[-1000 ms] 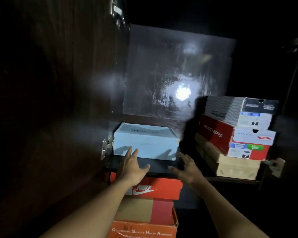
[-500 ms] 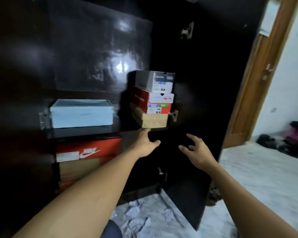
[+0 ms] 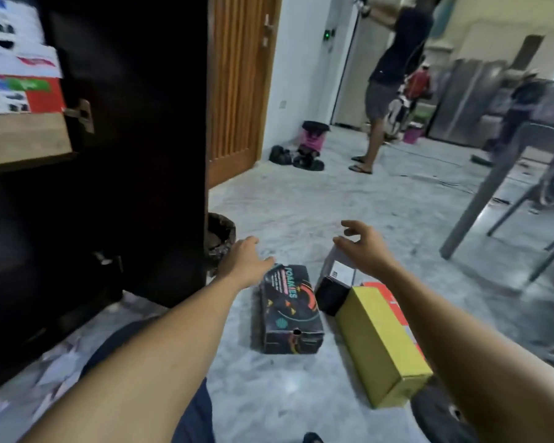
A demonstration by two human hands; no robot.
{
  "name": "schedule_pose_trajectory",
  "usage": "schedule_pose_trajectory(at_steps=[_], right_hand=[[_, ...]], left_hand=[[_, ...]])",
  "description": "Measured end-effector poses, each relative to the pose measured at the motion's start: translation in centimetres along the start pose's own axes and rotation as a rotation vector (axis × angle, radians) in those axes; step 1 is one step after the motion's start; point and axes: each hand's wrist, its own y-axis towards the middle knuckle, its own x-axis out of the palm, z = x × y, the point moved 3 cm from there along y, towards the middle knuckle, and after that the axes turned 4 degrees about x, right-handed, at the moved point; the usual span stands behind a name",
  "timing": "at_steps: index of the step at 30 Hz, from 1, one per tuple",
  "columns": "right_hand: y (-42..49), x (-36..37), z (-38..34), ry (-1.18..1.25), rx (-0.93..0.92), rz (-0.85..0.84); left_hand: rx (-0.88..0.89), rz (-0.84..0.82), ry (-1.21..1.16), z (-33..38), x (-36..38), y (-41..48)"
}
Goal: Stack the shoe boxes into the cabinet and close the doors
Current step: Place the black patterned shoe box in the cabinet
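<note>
The black shoe box [image 3: 288,310] lies on the floor [image 3: 301,209]. The left hand [image 3: 247,260] hovers over its far end, the right hand [image 3: 365,251] farther right, both empty, fingers loosely spread. A yellow shoe box [image 3: 381,343] lies just right of it.

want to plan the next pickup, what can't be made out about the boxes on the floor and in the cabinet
Head view only:
1. Grey box: mostly hidden by the right hand; label too small.
2. Orange box: mostly hidden behind the yellow box.
3. Cabinet stack: blurred, cut off by the left edge.
4. Lower cabinet: too dark.
</note>
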Motion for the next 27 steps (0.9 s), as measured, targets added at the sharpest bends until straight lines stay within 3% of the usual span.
schedule_pose_trajectory(at_steps=[13, 19, 27], right_hand=[[-3.1, -0.8, 22.5, -0.033, 0.4, 0.061], [-3.4, 5.8, 26.8, 0.0, 0.428, -0.039], [-2.4, 15.8, 25.0, 0.04, 0.345, -0.292]], left_hand=[[0.157, -0.413, 0.124, 3.3, 18.3, 5.1], [-0.056, -0.413, 0.154, -1.9, 20.8, 7.1], [-0.259, -0.4, 0.028, -7.2, 25.4, 7.1]])
